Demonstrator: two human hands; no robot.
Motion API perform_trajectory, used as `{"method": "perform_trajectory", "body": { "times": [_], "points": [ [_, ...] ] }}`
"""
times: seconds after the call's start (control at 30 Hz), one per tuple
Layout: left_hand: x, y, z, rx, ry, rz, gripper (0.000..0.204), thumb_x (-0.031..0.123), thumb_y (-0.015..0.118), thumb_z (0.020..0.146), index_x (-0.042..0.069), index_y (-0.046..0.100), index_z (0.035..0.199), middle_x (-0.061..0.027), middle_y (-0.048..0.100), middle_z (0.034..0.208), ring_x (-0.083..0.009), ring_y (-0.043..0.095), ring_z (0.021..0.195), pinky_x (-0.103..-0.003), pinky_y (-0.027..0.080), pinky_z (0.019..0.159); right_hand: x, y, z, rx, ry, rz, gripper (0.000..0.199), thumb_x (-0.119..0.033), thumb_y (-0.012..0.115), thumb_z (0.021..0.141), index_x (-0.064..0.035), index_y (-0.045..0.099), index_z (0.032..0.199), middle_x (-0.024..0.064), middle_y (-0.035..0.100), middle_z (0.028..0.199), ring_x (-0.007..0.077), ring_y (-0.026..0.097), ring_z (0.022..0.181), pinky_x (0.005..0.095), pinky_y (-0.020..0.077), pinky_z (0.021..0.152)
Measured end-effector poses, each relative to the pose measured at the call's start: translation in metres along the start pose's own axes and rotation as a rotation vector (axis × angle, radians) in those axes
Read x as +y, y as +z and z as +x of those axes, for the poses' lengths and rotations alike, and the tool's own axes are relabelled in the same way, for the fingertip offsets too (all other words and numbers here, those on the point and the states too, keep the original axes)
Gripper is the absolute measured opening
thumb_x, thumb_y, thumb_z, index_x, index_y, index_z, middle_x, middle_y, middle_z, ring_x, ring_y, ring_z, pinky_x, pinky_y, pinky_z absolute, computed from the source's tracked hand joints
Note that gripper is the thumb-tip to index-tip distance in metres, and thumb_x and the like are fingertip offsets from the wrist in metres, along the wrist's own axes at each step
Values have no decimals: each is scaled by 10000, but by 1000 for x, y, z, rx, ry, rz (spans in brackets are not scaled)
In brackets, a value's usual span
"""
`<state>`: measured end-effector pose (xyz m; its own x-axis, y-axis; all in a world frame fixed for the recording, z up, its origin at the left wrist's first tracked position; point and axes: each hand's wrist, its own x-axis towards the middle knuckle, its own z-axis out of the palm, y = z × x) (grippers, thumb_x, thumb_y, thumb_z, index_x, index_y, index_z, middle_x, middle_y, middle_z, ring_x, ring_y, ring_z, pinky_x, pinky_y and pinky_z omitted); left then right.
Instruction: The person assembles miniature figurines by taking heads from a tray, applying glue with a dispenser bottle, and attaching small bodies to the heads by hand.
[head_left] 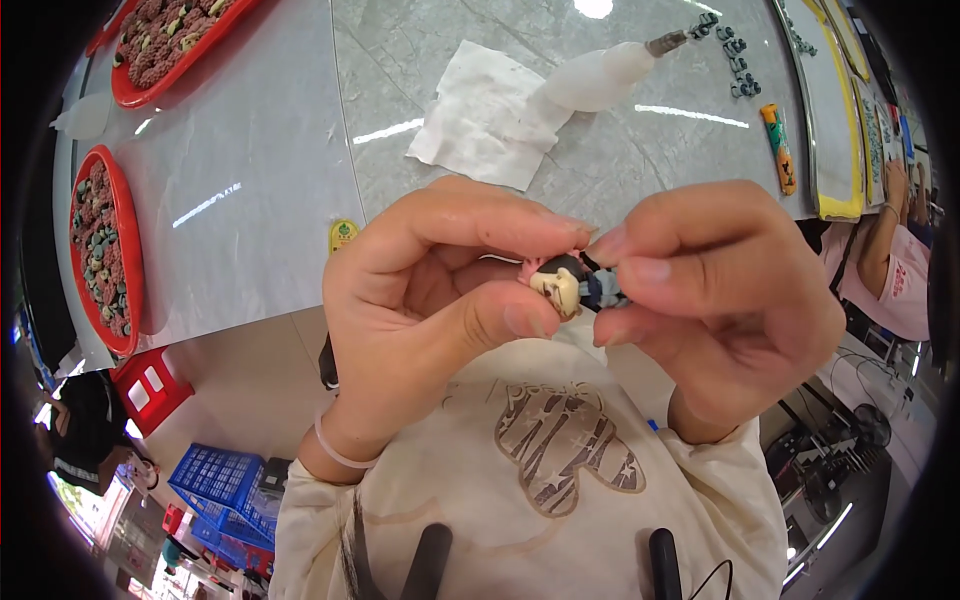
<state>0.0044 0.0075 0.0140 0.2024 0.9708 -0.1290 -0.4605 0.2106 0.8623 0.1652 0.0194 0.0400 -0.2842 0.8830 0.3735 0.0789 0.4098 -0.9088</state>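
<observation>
Figurine, a tiny toy figure with a pale head, dark hair and a grey-blue body, sits pinched between both hands just above the person's cream shirt, at the near edge of the grey marble table. Far left, two red trays heaped with small brownish and greenish pieces lie on that table, and a red stool and blue crates stand on the floor below. The left hand closes thumb and forefinger narrowly on the figurine's head end, a pale band around its wrist. Behind the hands lie a white paper towel and a soft white squeeze bottle with a metal tip. The right hand nips the body end between thumb and fingertips. Further right, an orange and green tube lies beside a yellow-rimmed tray, and another person's forearm in a pink sleeve shows at the edge.
</observation>
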Motion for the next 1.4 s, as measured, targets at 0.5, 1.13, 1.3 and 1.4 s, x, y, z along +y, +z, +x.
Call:
{"method": "perform_trajectory", "body": {
  "times": [0.5, 1.13, 1.3, 1.4],
  "points": [
    [6, -6, 5, -17, 221, 318, 342, 219, 696, 661, -31, 575, 861, -136, 569, 810, -151, 545, 714, -234, 439, 635, 7, 11, 5, 3, -239, -262, 163, 95, 635, 617, 29, 552, 740, 175, 556, 795, 173, 540, 609, 210, 471, 454],
    [162, -154, -1, 825, 216, 1673, 217, 117, 508, 783, 35, 554, 979, -107, 561, 927, -196, 560, 757, -288, 441, 697, 17, -7, -7, 246, -69, -324, 169, -132, 575, 747, -1, 572, 854, 136, 512, 837, 189, 462, 719, 245, 349, 577],
    [162, -148, 85, 127, 550, 1586, 194, 89, 506, 790, 21, 562, 963, -89, 587, 855, -152, 562, 790, -225, 432, 695, 15, -6, -1, 214, -17, -273, 115, -32, 537, 748, 17, 560, 849, 115, 508, 810, 162, 456, 703, 230, 352, 601],
    [150, -123, 126, 6, 501, 1621, 237, 172, 533, 798, 40, 538, 995, -65, 571, 898, -168, 539, 841, -273, 405, 767, 12, -5, 0, 180, 14, -252, 102, 14, 499, 762, 35, 546, 850, 106, 497, 804, 144, 450, 705, 215, 351, 615]
  ]
}}
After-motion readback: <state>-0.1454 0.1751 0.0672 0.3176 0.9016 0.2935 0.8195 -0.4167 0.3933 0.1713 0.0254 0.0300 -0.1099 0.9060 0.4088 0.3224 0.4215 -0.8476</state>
